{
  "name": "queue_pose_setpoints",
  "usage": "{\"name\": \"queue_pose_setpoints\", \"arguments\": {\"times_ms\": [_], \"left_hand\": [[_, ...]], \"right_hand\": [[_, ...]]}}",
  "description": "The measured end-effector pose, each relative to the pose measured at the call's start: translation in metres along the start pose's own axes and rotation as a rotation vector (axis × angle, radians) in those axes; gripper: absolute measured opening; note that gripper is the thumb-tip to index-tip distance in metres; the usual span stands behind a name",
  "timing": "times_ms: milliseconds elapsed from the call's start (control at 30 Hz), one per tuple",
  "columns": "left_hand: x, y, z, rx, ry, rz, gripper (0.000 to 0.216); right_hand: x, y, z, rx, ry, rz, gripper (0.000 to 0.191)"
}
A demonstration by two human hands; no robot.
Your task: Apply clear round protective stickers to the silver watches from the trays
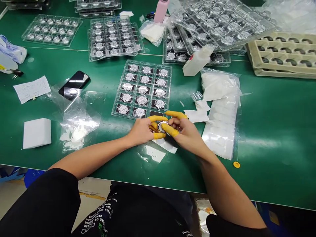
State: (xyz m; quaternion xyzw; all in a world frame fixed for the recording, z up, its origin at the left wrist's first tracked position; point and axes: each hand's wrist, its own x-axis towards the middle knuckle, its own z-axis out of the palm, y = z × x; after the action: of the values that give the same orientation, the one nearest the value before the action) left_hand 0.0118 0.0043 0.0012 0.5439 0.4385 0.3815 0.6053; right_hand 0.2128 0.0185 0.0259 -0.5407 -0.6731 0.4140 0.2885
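Note:
Between my two hands is a round silver watch case [161, 127], its face partly covered by my fingers. My left hand [144, 131] grips it from the left, yellow finger cots on its thumb and fingers. From the right, my right hand [184, 130] pinches it, with yellow cots on the thumb and index finger. Just beyond lies a clear plastic tray [152, 85] with rows of watch cases; its near right compartment shows a dark bottom without a case. White paper and clear film [156, 151] lie under my hands.
Stacked trays [222, 24] fill the back, near a white bottle [198, 61]. On the right are bags of white sheets [219, 121] and a beige tray [283, 52]. A phone [74, 84], plastic bags [81, 112] and a white block [37, 133] lie left.

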Motion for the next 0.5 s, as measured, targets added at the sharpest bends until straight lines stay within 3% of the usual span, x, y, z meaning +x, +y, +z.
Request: {"name": "queue_pose_setpoints", "arguments": {"times_ms": [33,100,200,333,500], "left_hand": [[0.0,0.0,0.0,-0.003,0.003,0.0,0.067],[-0.001,0.0,0.001,-0.007,0.011,-0.012,0.069],[-0.004,0.002,0.002,-0.002,-0.035,-0.008,0.054],[-0.008,0.003,0.003,0.054,-0.098,0.041,0.044],[-0.008,0.002,0.003,0.063,-0.082,0.059,0.045]], "right_hand": [[0.003,0.0,0.002,0.071,0.004,0.024,0.036],[0.014,0.002,0.002,0.15,0.151,0.035,0.037],[0.037,0.007,-0.004,0.056,0.279,0.005,0.036],[0.059,0.003,-0.005,-0.232,0.056,-0.061,0.029],[0.071,-0.017,-0.001,-0.525,-0.206,-0.351,0.02]]}}
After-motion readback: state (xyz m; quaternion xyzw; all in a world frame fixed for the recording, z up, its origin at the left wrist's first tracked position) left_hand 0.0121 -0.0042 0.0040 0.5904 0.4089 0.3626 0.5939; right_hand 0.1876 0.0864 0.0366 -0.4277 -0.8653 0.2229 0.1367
